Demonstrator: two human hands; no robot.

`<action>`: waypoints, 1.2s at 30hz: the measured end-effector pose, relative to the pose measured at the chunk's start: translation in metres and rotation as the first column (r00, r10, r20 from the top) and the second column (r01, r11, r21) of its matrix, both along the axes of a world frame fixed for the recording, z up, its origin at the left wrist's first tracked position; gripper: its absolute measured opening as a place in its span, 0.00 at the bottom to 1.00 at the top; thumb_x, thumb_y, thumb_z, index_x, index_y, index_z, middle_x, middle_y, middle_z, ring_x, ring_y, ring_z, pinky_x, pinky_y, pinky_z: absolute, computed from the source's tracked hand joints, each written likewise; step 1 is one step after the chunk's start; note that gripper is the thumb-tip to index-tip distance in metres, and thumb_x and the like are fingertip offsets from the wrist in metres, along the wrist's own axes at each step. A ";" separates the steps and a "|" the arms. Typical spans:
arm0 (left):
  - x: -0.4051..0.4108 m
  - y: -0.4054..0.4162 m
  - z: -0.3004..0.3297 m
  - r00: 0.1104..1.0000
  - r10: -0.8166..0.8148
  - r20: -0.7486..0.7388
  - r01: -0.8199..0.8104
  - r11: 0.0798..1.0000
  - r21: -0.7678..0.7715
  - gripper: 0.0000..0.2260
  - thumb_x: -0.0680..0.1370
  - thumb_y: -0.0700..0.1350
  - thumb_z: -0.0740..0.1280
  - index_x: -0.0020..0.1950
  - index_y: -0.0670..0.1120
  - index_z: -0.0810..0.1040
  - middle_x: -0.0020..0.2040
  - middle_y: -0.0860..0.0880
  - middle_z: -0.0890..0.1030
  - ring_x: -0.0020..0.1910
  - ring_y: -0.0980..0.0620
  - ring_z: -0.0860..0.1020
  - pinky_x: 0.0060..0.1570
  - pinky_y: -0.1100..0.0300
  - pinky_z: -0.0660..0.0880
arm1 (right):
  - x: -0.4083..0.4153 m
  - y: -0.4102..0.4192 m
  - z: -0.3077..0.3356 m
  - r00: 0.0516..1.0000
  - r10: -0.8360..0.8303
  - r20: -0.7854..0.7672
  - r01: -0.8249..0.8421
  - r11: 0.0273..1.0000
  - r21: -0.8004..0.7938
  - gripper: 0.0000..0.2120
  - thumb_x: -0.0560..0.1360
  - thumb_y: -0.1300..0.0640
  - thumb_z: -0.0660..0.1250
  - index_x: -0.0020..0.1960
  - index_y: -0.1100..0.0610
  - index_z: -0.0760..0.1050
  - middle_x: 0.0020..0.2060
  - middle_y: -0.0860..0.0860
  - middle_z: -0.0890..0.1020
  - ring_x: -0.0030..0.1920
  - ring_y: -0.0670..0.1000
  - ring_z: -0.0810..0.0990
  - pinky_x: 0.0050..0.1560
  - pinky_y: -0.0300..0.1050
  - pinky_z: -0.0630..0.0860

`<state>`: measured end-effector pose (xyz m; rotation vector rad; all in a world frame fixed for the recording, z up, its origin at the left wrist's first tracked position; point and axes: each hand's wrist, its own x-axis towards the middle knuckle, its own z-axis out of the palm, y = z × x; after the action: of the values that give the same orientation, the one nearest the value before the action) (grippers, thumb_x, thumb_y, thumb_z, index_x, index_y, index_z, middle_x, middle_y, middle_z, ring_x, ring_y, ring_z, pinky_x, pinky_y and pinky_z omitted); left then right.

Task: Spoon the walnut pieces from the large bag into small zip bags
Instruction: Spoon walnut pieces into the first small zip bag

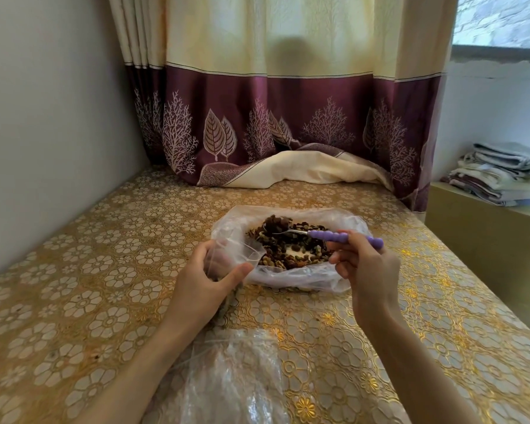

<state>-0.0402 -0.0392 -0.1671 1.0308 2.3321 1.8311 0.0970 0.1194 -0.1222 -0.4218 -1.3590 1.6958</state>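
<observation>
We see the dark brown walnut pieces [291,249] heaped in the wide-open large clear plastic bag [334,280], which lies on the gold floral-patterned worktop [89,289]. Just in front of the heap, our right hand [364,264] grips the purple beaded handle of a metal spoon [328,235], its bowl loaded and lifted over the pieces. To the left, touching the large bag's edge, our left hand [205,280] pinches a small clear zip bag [236,255] open between thumb and fingers. Nearer us lies a crumpled clear plastic sheet [233,377]. Behind hangs a cream and maroon curtain [288,102]; folded cloths [499,172] sit at right.
</observation>
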 end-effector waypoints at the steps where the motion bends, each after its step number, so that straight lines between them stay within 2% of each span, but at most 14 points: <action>1: 0.000 0.000 0.000 1.000 -0.002 0.006 0.002 1.000 0.001 0.31 0.61 0.66 0.68 0.58 0.52 0.71 0.42 0.52 0.81 0.39 0.60 0.79 0.35 0.72 0.71 | 0.001 -0.002 0.003 1.000 0.026 -0.018 -0.026 1.000 0.013 0.22 0.77 0.64 0.59 0.29 0.55 0.82 0.39 0.61 0.85 0.27 0.47 0.70 0.24 0.35 0.62; 5: -0.002 0.000 -0.001 1.000 0.003 0.026 -0.004 1.000 0.017 0.32 0.60 0.66 0.68 0.58 0.50 0.72 0.44 0.52 0.81 0.41 0.62 0.79 0.37 0.72 0.72 | 0.004 -0.011 0.008 0.991 0.120 -0.054 -0.116 0.991 0.071 0.19 0.77 0.65 0.59 0.31 0.59 0.80 0.37 0.60 0.85 0.26 0.47 0.72 0.23 0.34 0.64; 8: -0.003 0.001 0.000 0.999 0.008 0.038 -0.009 1.000 0.022 0.31 0.60 0.66 0.68 0.57 0.50 0.73 0.42 0.51 0.81 0.40 0.62 0.79 0.37 0.72 0.73 | 0.003 -0.017 0.008 0.984 0.176 -0.020 -0.170 0.970 0.175 0.14 0.78 0.64 0.59 0.38 0.64 0.79 0.36 0.58 0.85 0.26 0.48 0.74 0.23 0.35 0.66; 10: -0.002 0.001 0.000 0.999 0.008 0.051 -0.010 1.000 0.025 0.30 0.59 0.65 0.68 0.55 0.50 0.73 0.41 0.51 0.82 0.40 0.60 0.79 0.36 0.71 0.74 | 0.003 -0.020 0.008 0.977 0.211 0.016 -0.208 0.942 0.263 0.11 0.79 0.64 0.59 0.41 0.64 0.78 0.37 0.55 0.85 0.27 0.49 0.75 0.24 0.37 0.66; 14: 0.001 0.001 0.001 0.999 0.001 0.046 -0.003 0.999 0.043 0.23 0.61 0.63 0.69 0.51 0.55 0.73 0.39 0.61 0.81 0.38 0.66 0.78 0.35 0.75 0.71 | 0.005 -0.020 0.006 0.955 0.284 0.085 -0.294 0.876 0.382 0.07 0.78 0.66 0.59 0.47 0.64 0.76 0.41 0.54 0.86 0.30 0.49 0.77 0.27 0.38 0.68; 18: 0.001 0.000 0.001 0.999 0.014 0.046 -0.016 0.999 0.047 0.23 0.63 0.61 0.70 0.53 0.53 0.73 0.41 0.56 0.81 0.40 0.67 0.78 0.36 0.74 0.72 | 0.004 -0.015 0.003 0.944 0.315 0.096 -0.327 0.856 0.400 0.09 0.77 0.70 0.59 0.49 0.63 0.77 0.41 0.54 0.85 0.32 0.49 0.78 0.29 0.37 0.71; 21: 0.002 0.000 0.002 0.999 0.022 0.039 -0.023 0.999 0.030 0.27 0.62 0.63 0.69 0.55 0.51 0.72 0.43 0.53 0.81 0.41 0.61 0.79 0.40 0.67 0.77 | 0.005 -0.008 0.003 0.949 0.312 0.053 -0.308 0.875 0.373 0.09 0.77 0.71 0.58 0.49 0.65 0.76 0.37 0.51 0.85 0.31 0.49 0.76 0.29 0.36 0.70; 24: 0.003 -0.001 0.001 1.000 0.026 0.018 -0.026 1.000 0.015 0.29 0.62 0.64 0.68 0.58 0.51 0.71 0.43 0.51 0.81 0.41 0.59 0.79 0.42 0.64 0.77 | 0.005 0.004 0.001 0.974 0.225 -0.029 -0.209 0.939 0.272 0.08 0.77 0.69 0.58 0.47 0.65 0.76 0.38 0.56 0.85 0.30 0.48 0.76 0.28 0.34 0.71; 26: 0.003 -0.001 0.000 1.000 0.030 0.004 -0.030 1.000 0.009 0.30 0.62 0.64 0.68 0.59 0.51 0.71 0.44 0.52 0.81 0.42 0.60 0.79 0.41 0.65 0.76 | 0.005 0.014 -0.003 0.995 0.087 -0.041 -0.078 0.976 0.202 0.08 0.78 0.67 0.59 0.46 0.62 0.77 0.36 0.57 0.84 0.29 0.47 0.76 0.27 0.34 0.71; 29: 0.002 -0.001 0.000 1.000 0.031 0.001 -0.031 0.999 0.011 0.30 0.62 0.64 0.68 0.59 0.50 0.71 0.44 0.52 0.81 0.41 0.61 0.79 0.40 0.67 0.76 | 0.007 0.028 -0.011 0.982 -0.177 0.062 0.151 0.942 0.301 0.10 0.78 0.64 0.61 0.41 0.55 0.77 0.35 0.52 0.85 0.28 0.46 0.75 0.29 0.39 0.71; 32: 0.002 -0.001 0.000 0.999 0.032 -0.010 -0.032 0.999 0.007 0.29 0.62 0.65 0.68 0.57 0.52 0.72 0.42 0.51 0.81 0.39 0.59 0.79 0.38 0.67 0.76 | 0.009 0.037 -0.015 0.926 -0.339 0.167 0.244 0.874 0.421 0.11 0.77 0.63 0.63 0.39 0.51 0.76 0.40 0.54 0.85 0.29 0.47 0.77 0.35 0.49 0.74; 36: 0.002 -0.001 0.000 0.999 0.035 -0.016 -0.035 0.999 0.013 0.28 0.62 0.64 0.68 0.56 0.52 0.72 0.39 0.51 0.81 0.37 0.58 0.79 0.37 0.67 0.75 | 0.010 0.043 -0.016 0.891 -0.402 0.212 0.273 0.846 0.459 0.13 0.75 0.65 0.62 0.36 0.52 0.77 0.35 0.53 0.84 0.32 0.65 0.76 0.35 0.60 0.75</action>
<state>-0.0378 -0.0404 -0.1670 1.0160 2.3655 1.8595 0.1070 0.1629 -0.1378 -0.6479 -1.7045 1.0335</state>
